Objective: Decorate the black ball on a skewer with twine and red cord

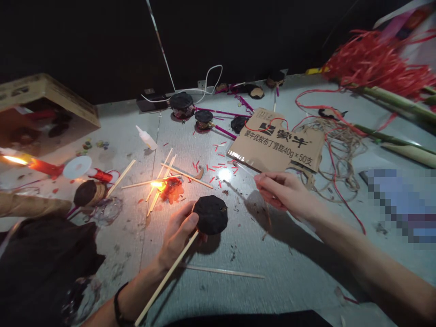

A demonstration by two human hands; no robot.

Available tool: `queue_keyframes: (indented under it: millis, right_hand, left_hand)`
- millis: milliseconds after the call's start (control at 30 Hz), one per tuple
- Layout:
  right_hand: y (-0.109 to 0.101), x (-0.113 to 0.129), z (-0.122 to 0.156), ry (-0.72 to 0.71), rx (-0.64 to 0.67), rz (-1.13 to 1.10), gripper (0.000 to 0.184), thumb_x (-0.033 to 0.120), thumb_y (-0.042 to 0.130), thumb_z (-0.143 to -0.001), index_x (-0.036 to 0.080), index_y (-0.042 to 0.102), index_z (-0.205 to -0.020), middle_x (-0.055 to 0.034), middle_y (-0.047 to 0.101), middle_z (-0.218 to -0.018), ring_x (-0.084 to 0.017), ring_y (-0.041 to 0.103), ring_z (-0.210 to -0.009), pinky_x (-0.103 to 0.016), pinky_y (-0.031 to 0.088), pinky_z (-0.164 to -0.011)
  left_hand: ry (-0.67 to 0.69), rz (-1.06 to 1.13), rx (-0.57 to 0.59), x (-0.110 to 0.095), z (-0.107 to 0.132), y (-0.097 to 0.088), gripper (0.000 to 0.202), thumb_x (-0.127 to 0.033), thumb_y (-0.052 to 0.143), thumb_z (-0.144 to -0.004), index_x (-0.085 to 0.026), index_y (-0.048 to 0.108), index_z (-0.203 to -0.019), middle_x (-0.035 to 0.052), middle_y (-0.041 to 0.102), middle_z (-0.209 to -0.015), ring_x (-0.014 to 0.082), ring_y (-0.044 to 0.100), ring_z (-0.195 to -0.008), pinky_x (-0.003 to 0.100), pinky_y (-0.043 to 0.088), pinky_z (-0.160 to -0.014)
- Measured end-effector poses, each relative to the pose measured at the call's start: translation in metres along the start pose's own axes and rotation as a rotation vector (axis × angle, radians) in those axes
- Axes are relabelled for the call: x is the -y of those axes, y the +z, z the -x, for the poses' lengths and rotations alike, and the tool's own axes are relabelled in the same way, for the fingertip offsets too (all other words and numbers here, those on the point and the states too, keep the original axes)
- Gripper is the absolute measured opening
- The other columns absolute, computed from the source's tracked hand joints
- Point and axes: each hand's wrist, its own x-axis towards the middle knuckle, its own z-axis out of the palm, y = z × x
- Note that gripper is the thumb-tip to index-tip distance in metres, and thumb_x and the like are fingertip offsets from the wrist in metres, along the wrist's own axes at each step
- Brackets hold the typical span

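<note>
My left hand (177, 231) grips a thin wooden stick (166, 281), with its thumb against the rough black ball (210, 215) on the stick's upper end. My right hand (282, 193) hangs to the right of the ball, its fingertips pinched together. Nothing clearly shows between them. Just beyond that hand lies a flattened cardboard sheet (275, 141) printed with dark characters. A small flame (157, 184) burns on charred red paper among crossed wooden sticks (170, 175), up and to the left of the ball. Tiny red paper tubes (218, 161) lie scattered nearby.
Several black balls on purple sticks (203, 119) stand at the back. A lit red candle (44, 166) and an open box (44, 109) sit at left, with dark cloth (41, 268) in front. Tangled twine (340, 150), red raffia (374, 59) and green stalks (395, 102) fill the right.
</note>
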Motion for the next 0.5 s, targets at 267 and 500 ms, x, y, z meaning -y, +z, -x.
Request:
queue_keyframes:
  millis: [267,500]
  right_hand:
    - [-0.0005,-0.0018,-0.0059,0.026,0.03,-0.097,0.06,0.071,0.074,-0.089,0.025,0.047,-0.06,0.0032,0.035,-0.058,-0.013,0.031,-0.051,-0.029,0.021,-0.045]
    - [-0.001,0.0,-0.004,0.061,0.03,-0.118,0.055,0.068,0.075,-0.088,0.025,0.054,-0.062,0.0025,0.039,-0.056,-0.013,0.03,-0.05,-0.029,0.02,-0.046]
  left_hand:
    - [-0.009,0.01,0.011,-0.0014,-0.0001,0.0007,0.053,-0.069,0.073,-0.093,-0.017,0.073,-0.1,0.0028,0.066,-0.066,0.0122,0.058,-0.053,0.02,0.043,-0.046]
    - [0.023,0.021,0.008,-0.0001,-0.001,0.0016,0.049,-0.065,0.074,-0.095,-0.016,0.075,-0.096,0.0035,0.067,-0.065,0.0123,0.058,-0.053,0.02,0.046,-0.047]
